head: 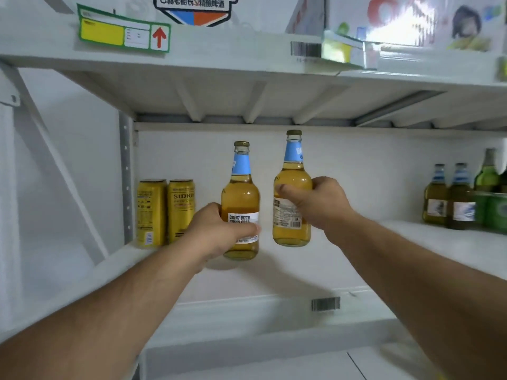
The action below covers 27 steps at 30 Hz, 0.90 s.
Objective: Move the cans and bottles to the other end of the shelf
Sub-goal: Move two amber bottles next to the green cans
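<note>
My left hand (219,231) grips a clear bottle of golden beer (241,193) with a blue neck label, upright and just above the white shelf (315,270). My right hand (321,204) holds a second, matching beer bottle (293,171), lifted a little higher and to the right of the first. Two yellow cans (166,211) stand together at the left end of the shelf, against the upright post. At the right end stand two darker bottles with blue necks (448,198), a green bottle (489,171) and green cans (493,212).
The shelf above (219,86) hangs low over the bottle tops and carries a yellow price tag (123,32) and boxes (411,20). A perforated upright post (126,176) bounds the left end. A barcode sticker (325,303) marks the shelf's front lip.
</note>
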Available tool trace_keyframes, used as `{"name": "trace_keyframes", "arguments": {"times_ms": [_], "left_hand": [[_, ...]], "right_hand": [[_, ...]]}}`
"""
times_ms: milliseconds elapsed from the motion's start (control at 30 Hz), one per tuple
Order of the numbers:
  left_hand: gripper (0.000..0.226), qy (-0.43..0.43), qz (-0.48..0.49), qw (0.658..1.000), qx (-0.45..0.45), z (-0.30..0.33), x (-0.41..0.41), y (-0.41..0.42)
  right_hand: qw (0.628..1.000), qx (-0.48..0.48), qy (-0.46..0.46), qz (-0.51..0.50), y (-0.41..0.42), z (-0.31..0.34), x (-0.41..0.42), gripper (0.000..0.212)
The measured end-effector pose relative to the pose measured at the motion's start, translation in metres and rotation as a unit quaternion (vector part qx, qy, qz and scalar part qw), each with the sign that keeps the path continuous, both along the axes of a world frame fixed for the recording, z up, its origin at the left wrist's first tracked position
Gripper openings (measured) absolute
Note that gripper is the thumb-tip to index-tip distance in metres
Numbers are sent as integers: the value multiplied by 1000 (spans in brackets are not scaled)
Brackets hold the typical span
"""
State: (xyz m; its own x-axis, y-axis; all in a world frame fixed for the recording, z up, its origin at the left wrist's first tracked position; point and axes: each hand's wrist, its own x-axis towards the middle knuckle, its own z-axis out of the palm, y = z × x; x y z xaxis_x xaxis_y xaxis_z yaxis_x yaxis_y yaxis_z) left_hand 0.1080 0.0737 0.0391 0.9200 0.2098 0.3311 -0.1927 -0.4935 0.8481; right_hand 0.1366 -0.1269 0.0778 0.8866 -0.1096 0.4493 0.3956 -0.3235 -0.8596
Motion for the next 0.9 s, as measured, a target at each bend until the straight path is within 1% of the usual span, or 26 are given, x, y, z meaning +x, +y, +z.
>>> {"name": "trace_keyframes", "arguments": {"times_ms": [200,467,567,667,767,900], "left_hand": [[54,-2,-35,999,1,3,-9,-92],[56,4,-64,998,-13,6,-21,-219],[56,9,-82,996,-17,8,-22,-261],[58,14,-94,995,-16,9,-15,-299],[55,12,-109,994,-13,9,-3,-334],[56,8,-134,991,-11,7,21,-374]], "right_hand": [[1000,-2,-3,-31,-94,4,-19,52],[998,-20,-2,-61,-218,9,-45,53],[997,-16,-5,-79,-259,9,-50,58],[996,-4,-3,-86,-297,8,-45,59],[995,-4,-4,-102,-331,6,-38,55],[993,-7,-17,-120,-369,3,-27,40]]}}
